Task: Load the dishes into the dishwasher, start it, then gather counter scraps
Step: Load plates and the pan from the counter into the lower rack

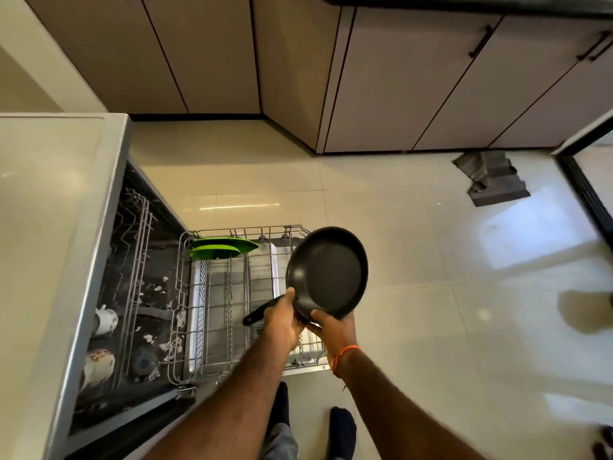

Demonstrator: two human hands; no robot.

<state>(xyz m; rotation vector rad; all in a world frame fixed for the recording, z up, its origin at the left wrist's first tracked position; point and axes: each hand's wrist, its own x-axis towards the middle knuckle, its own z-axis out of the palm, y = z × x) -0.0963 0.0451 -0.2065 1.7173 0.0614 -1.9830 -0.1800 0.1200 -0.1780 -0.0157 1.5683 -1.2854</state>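
Observation:
A black frying pan [328,272] is held tilted above the right side of the pulled-out lower dishwasher rack [232,300]. My left hand [282,322] grips the pan where its black handle [260,313] joins the bowl. My right hand [333,328] holds the pan's near rim, thumb on the inner edge. Two green plates [220,249] stand at the rack's far end. The open dishwasher [132,293] sits at the left, with patterned mugs [98,363] in its upper rack.
A pale countertop [43,227] covers the dishwasher at the left. Beige cabinets [398,78] line the far wall. A grey cloth [491,177] lies on the tiled floor at the right. My feet in dark socks [341,426] stand just behind the rack.

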